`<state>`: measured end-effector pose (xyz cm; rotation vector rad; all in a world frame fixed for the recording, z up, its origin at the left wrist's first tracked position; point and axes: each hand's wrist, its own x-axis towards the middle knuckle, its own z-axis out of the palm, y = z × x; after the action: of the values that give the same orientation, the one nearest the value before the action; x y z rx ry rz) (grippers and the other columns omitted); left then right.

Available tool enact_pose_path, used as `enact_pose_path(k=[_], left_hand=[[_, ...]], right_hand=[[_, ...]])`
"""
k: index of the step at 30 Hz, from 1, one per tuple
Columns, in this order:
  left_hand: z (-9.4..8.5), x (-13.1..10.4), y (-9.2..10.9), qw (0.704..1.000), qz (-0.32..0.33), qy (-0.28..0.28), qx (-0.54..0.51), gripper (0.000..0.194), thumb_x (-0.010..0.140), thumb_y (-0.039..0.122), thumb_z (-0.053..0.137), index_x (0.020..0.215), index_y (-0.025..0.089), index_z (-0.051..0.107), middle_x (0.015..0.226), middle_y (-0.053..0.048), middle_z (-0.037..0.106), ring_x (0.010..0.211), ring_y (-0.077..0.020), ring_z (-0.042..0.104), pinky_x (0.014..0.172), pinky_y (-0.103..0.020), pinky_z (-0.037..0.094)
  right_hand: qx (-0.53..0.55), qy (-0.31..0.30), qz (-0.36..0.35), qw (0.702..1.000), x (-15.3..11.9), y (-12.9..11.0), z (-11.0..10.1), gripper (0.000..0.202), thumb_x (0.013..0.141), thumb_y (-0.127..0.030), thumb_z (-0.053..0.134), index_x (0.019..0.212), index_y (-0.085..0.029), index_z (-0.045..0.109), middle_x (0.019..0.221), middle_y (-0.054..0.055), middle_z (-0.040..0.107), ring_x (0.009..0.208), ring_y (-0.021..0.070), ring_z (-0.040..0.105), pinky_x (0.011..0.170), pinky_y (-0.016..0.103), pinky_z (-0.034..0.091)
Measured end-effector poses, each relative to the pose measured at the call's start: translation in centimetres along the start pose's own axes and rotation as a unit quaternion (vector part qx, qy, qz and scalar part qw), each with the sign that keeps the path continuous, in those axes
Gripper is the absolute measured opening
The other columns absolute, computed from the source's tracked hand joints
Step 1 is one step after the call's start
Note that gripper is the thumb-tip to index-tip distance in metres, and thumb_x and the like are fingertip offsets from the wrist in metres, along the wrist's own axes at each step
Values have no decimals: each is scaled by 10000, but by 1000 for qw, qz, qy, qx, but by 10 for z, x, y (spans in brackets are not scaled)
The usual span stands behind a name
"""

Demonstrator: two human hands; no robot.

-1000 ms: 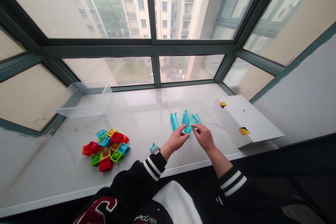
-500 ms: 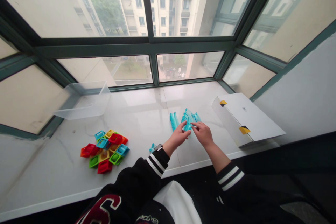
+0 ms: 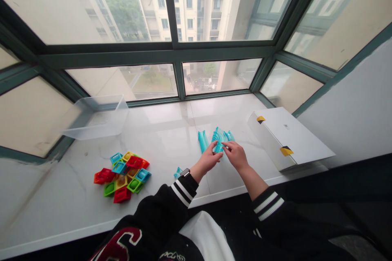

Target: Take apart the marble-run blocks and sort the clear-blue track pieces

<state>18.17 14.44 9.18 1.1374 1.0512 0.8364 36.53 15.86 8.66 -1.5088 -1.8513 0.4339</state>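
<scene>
My left hand (image 3: 210, 156) and my right hand (image 3: 235, 153) meet over the white sill, fingers closed around the near end of a translucent turquoise plastic piece (image 3: 219, 135) with toothed edges and curved lines. Fingertips of both hands pinch at its lower part; the exact grip is partly hidden by the fingers. Left of it lies a long ribbed turquoise piece (image 3: 202, 141), apart from the hands. Another turquoise part (image 3: 229, 135) shows just behind my right hand. A small turquoise piece (image 3: 178, 172) peeks out beside my left wrist, mostly covered by the sleeve.
A pile of red, green, blue and yellow plastic blocks (image 3: 122, 175) lies on the sill (image 3: 165, 130) at left. Behind it stands a clear plastic bin (image 3: 94, 130). A white box (image 3: 294, 136) with yellow-black tabs sits at right. Framed windows (image 3: 180, 73) border the back.
Hardly anything differs. Both hands stay at the turquoise piece, with only a slight shift of the fingers and of the view.
</scene>
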Motion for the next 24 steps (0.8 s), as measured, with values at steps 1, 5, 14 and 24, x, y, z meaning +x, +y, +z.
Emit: enact_pose_path(k=[1, 5, 14, 24], left_hand=[[0, 0, -1, 1000, 2, 1, 0, 850, 882, 409, 770, 1609, 198, 382, 1308, -185, 675, 895, -180, 662, 775, -334, 578], [0, -1, -2, 1000, 10, 3, 10, 850, 877, 419, 775, 1601, 190, 392, 1234, -167, 703, 862, -181, 657, 765, -340, 582], [1, -9, 8, 998, 8, 2, 55, 828, 896, 345, 731, 1621, 169, 372, 1081, -108, 715, 786, -162, 635, 793, -358, 569], [3, -14, 15, 998, 5, 6, 65, 815, 891, 332, 732, 1607, 155, 387, 1032, -99, 711, 785, -175, 659, 779, -352, 573]], right_hand=[[1, -1, 0, 1000, 0, 0, 0, 281, 955, -294, 599, 1130, -249, 814, 1004, 69, 765, 742, 192, 669, 786, 351, 556], [0, -7, -1, 1000, 1, 1, 0, 279, 959, -291, 601, 1134, -246, 814, 1005, 68, 755, 734, 187, 667, 785, 355, 554], [0, -14, -2, 1000, -2, -2, -2, 271, 958, -284, 610, 1135, -252, 812, 1023, 66, 757, 739, 185, 676, 791, 350, 553], [-8, -18, 6, 1000, -4, -4, -2, 267, 960, -289, 605, 1126, -266, 813, 1028, 65, 762, 747, 190, 679, 787, 351, 555]])
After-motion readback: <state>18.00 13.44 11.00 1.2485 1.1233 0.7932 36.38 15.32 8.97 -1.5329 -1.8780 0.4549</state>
